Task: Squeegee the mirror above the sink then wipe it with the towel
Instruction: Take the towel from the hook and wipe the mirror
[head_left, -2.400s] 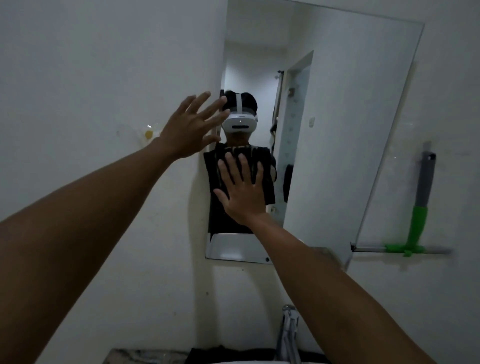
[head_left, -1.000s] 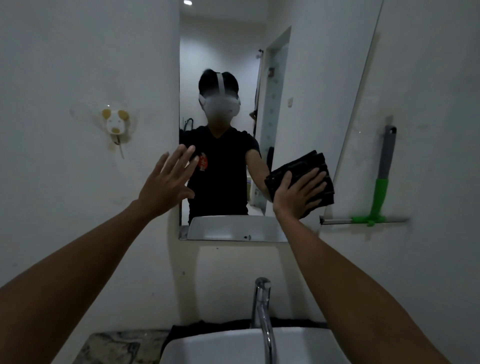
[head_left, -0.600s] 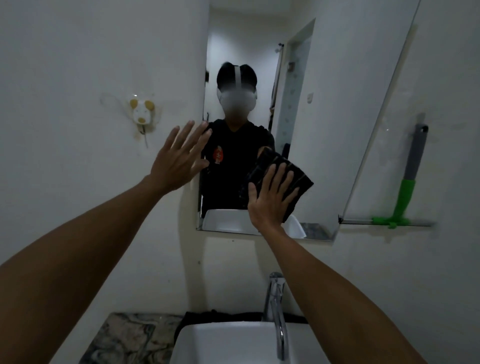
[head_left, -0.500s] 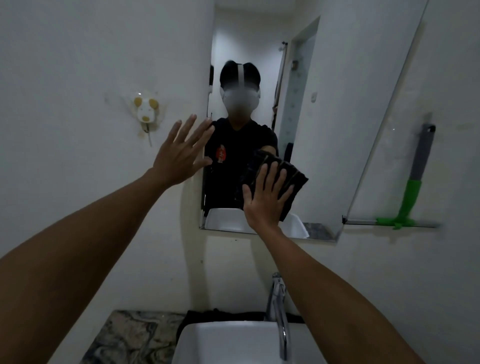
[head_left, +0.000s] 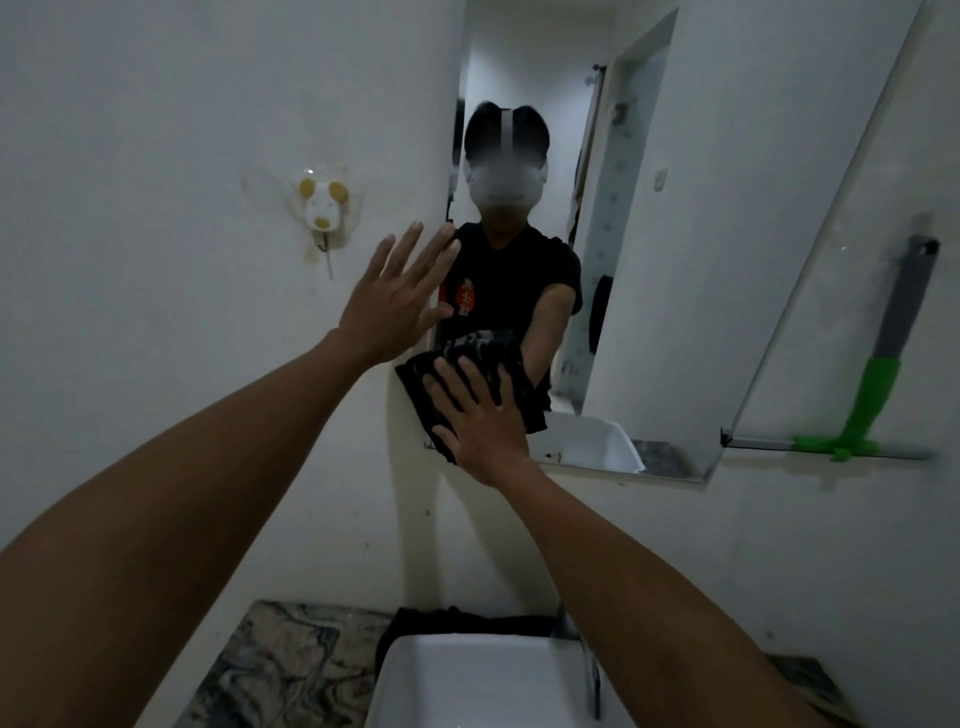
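The frameless mirror (head_left: 727, 218) hangs on the white wall above the sink (head_left: 467, 680). My right hand (head_left: 480, 421) lies flat on a dark folded towel (head_left: 415, 384) and presses it against the mirror's lower left corner. My left hand (head_left: 400, 296) is open with fingers spread, flat against the wall at the mirror's left edge. A squeegee (head_left: 878, 384) with a grey and green handle hangs on the wall to the right of the mirror, blade down.
A white and yellow animal-shaped hook (head_left: 323, 208) sticks to the wall left of the mirror. The faucet (head_left: 589, 675) is mostly hidden behind my right forearm. A marbled counter (head_left: 291, 670) lies left of the sink, with dark cloth (head_left: 457, 621) behind the basin.
My right hand has slid the towel across the glass from the lower right to the lower left corner. My left hand has stayed open by the mirror's left edge.
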